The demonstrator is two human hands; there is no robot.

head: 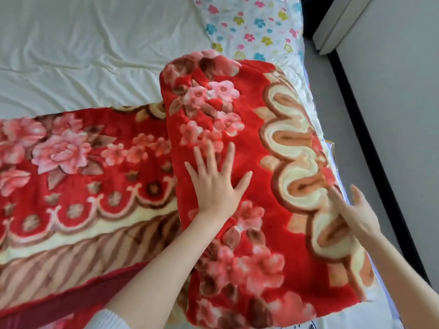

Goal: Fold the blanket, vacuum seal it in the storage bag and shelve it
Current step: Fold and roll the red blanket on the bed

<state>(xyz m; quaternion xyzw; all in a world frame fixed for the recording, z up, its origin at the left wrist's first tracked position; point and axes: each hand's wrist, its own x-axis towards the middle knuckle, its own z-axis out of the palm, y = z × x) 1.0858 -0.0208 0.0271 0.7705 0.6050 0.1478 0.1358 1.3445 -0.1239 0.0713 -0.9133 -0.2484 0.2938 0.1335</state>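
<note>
A red flowered blanket point(237, 143) lies across a bed with a white sheet point(83, 48). Its right part is folded over into a thick upper layer that runs from near to far along the right side of the bed; the rest stretches flat to the left, one layer lower. The left hand point(217, 179) lies flat on the folded layer, palm down, fingers straight and spread, pressing the plush. The right hand point(356, 210) is at the right edge of the fold, over the cream scroll border, fingers loosely extended and blurred; it touches the blanket edge with its fingertips and grips nothing. A white sleeve point(107, 320) shows at the near edge on the left arm. Under and beyond the folded part lies a clear bag point(251, 24) printed with small coloured flowers, its far end reaching the far right of the bed and its shiny plastic edge showing along the right side of the blanket. Right of the bed is a grey floor point(351, 115) and a wall with a black skirting
</note>
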